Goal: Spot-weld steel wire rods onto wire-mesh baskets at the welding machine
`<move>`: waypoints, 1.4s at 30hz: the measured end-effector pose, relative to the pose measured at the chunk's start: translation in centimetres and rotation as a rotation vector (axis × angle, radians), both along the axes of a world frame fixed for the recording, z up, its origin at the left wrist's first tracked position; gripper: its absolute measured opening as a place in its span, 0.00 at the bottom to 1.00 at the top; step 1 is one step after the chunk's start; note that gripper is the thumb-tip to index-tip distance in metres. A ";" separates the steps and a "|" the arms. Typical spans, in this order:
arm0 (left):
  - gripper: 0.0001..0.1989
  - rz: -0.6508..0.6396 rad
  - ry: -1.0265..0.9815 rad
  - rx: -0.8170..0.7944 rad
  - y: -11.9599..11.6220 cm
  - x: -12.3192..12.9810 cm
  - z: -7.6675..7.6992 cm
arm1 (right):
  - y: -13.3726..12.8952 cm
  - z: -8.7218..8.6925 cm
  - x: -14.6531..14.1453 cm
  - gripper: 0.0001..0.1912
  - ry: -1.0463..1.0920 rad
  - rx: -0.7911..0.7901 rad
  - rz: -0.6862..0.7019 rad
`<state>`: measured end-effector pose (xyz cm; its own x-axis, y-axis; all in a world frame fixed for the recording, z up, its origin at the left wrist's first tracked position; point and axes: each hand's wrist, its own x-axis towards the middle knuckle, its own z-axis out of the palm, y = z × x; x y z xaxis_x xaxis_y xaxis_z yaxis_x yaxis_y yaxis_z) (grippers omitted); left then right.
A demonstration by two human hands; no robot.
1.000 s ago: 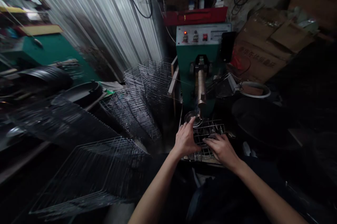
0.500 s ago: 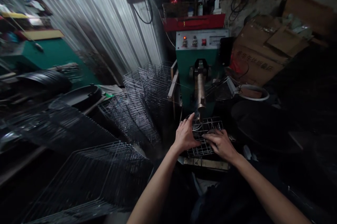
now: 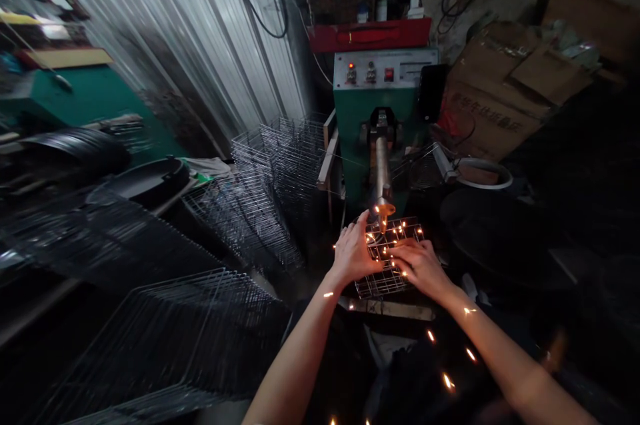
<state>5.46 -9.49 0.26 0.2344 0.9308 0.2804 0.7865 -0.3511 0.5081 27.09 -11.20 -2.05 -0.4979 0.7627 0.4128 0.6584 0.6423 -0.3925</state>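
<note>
between left hand (image 3: 351, 253) with spread fingers and right hand (image 3: 419, 262) with bunched fingers, of unclear grip: wire grid (image 3: 384, 280); nearer left fingertips, sparking welding electrode (image 3: 385, 210).

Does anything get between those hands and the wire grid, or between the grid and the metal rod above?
Nothing solid that I can see: the left hand and right hand are at the wire grid. Sparks surround the metal rod's lower end.

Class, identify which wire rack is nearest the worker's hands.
The small wire rack between the left hand and right hand, below the metal rod; the larger wire racks sit farther off to the left.
</note>
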 end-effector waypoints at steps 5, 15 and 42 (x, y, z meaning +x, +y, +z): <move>0.66 0.002 0.044 -0.009 1.3 0.0 0.5 | 1.4 0.3 0.1 0.07 -0.060 0.080 -0.108; 0.66 0.019 0.078 -0.016 4.0 -0.3 0.6 | 3.6 0.7 -0.1 0.11 -0.129 0.126 -0.219; 0.68 -0.025 0.164 -0.015 5.7 -4.1 1.3 | 3.9 0.0 4.5 0.16 -0.029 0.116 -0.302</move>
